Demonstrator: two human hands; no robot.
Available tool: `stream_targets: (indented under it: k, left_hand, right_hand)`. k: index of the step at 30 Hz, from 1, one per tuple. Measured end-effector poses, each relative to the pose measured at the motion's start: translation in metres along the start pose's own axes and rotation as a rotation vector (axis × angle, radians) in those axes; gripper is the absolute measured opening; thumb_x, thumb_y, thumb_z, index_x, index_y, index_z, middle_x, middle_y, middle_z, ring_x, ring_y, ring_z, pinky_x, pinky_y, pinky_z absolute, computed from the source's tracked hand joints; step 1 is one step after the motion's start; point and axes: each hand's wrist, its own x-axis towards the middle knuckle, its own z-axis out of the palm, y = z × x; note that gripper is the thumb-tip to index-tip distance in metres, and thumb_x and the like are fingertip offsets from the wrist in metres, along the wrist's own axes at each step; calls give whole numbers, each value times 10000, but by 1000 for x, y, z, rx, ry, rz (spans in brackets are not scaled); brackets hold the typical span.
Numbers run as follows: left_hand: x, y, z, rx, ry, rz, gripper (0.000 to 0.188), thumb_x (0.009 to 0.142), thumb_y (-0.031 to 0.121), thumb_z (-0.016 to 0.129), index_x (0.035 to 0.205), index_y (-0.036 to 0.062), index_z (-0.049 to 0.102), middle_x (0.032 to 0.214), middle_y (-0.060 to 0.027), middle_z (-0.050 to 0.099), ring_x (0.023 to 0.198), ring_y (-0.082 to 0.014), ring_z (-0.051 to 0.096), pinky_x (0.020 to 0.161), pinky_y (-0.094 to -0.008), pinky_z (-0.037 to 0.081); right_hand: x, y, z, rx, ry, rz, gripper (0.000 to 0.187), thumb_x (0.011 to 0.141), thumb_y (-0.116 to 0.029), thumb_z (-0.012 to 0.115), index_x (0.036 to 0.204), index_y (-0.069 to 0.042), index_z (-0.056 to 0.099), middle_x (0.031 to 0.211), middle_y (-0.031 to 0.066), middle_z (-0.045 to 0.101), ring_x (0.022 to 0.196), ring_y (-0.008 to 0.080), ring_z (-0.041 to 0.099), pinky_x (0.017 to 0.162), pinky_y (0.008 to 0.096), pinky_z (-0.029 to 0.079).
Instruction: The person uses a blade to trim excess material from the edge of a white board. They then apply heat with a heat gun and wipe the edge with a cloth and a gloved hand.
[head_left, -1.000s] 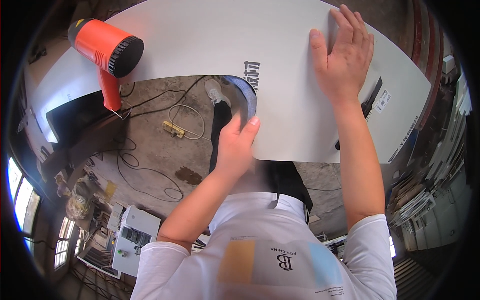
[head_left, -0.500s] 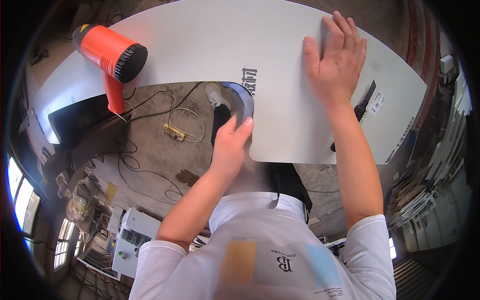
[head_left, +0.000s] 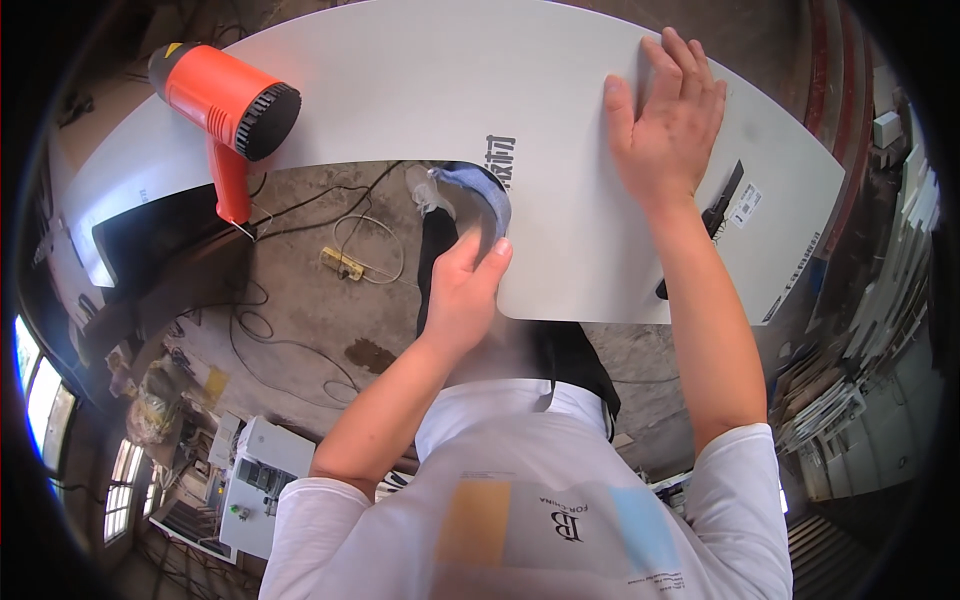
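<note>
A large pale grey board (head_left: pixel 400 90) with a curved outer edge and a cut-out on its inner side lies before me. My left hand (head_left: pixel 465 285) is closed round a blue-grey strip (head_left: pixel 487 190) that bends along the rounded inner edge of the cut-out; its lower part is hidden by my fingers. Flat on the board, fingers stretched out, rests my right hand (head_left: pixel 668 120). Beside its wrist lies a dark tool with a flat blade (head_left: pixel 722 200), partly covered by my forearm. An orange heat gun (head_left: pixel 225 95) stands on the board's left part, its handle over the inner edge.
Dark cables and a yellow power strip (head_left: pixel 342 263) lie on the concrete floor below the cut-out. A white label (head_left: pixel 745 205) is on the board near the bladed tool. Stacked boards (head_left: pixel 820 410) stand at the right. A white machine (head_left: pixel 265 480) is at the lower left.
The blue-grey strip's free end has swung up and left, showing more of its face. My left hand has shifted slightly right along the edge; my right hand stays on the board.
</note>
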Motion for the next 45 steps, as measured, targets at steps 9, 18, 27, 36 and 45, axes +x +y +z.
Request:
stream_targets:
  k: [9,18,27,36,45]
  left_hand:
    - [0,5,10,-75,6,53,361,1095,194,542,1368,-34,603,1250,-51,682,1122,-109,606,1015,-288,461]
    - [7,7,-5,212,-17,123,274,1082,219,580,1185,-20,666,1076,-8,660,987,-81,560,911,-260,452]
    - [19,1,-16,-112,-119,34,248,1038,173,653,1202,-9,685,1075,-7,700,989,-69,604,869,-266,505]
    - [29,18,10,86,81,54,214,920,162,808,999,6,685,879,33,658,788,-47,559,717,-239,488]
    - [42,31,5,213,110,45,218,878,170,833,917,13,687,812,31,664,729,-47,572,659,-244,486]
  right_hand:
    - [-1,-4,-1,29,-39,21,516,976,-410,608,1409,-144,519,1551,79,478,1513,324,346,1254,618,168]
    - [-1,-2,-1,0,-18,-12,507,981,-417,602,1396,-133,535,1539,95,492,1510,334,353,1249,610,181]
    - [0,1,-3,43,-37,-7,502,974,-419,608,1384,-134,549,1548,93,487,1520,325,340,1261,588,166]
    - [2,6,-2,65,-24,-40,514,981,-440,608,1392,-136,551,1547,95,488,1509,329,360,1249,577,184]
    - [1,8,0,61,-30,-20,520,973,-453,618,1392,-151,557,1550,83,489,1513,321,355,1253,581,178]
